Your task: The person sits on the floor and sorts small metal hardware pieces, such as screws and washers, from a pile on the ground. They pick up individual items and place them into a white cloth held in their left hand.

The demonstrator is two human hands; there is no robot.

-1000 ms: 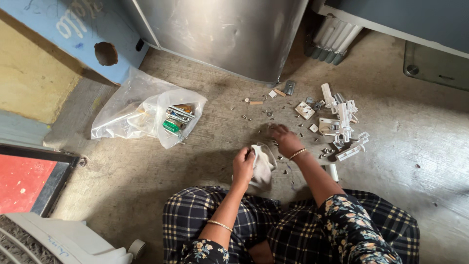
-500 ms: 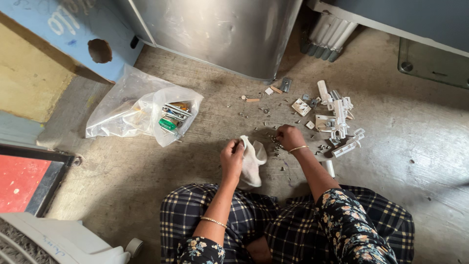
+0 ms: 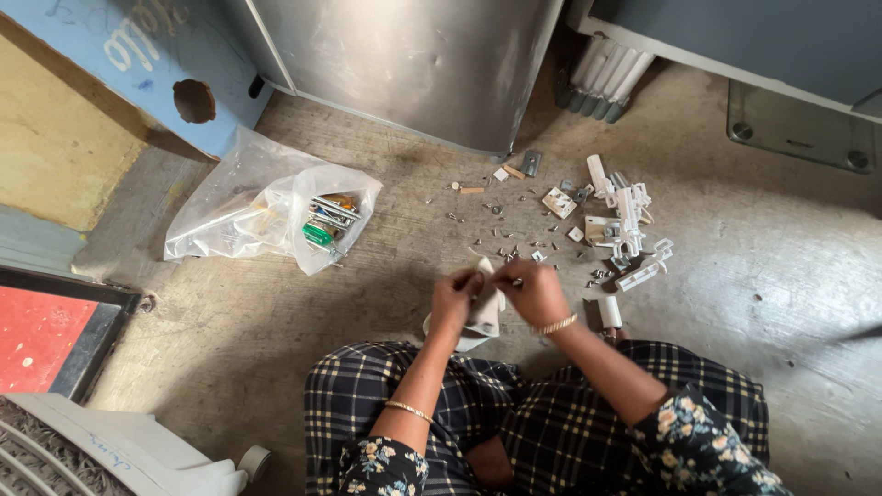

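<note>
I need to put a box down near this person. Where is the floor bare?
Bare concrete lies between the clear plastic bag and the left hand, and right of the white plastic parts. It is crowded between the hands and the metal cabinet, strewn with screws.

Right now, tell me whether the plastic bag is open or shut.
Open: the plastic bag lies on its side, mouth gaping, with tools showing inside.

Seated on the concrete floor [image 3: 276, 367], the person held a small white bag [image 3: 484, 312] between both hands at centre frame: the left hand [image 3: 455, 296] pinched its nine o'clock edge, the right hand [image 3: 536, 292] its three o'clock edge. White plastic parts [image 3: 625, 220] and screws [image 3: 501, 248] lay scattered toward one o'clock. A clear plastic bag [image 3: 266, 204] of tools sat at ten o'clock.
</note>
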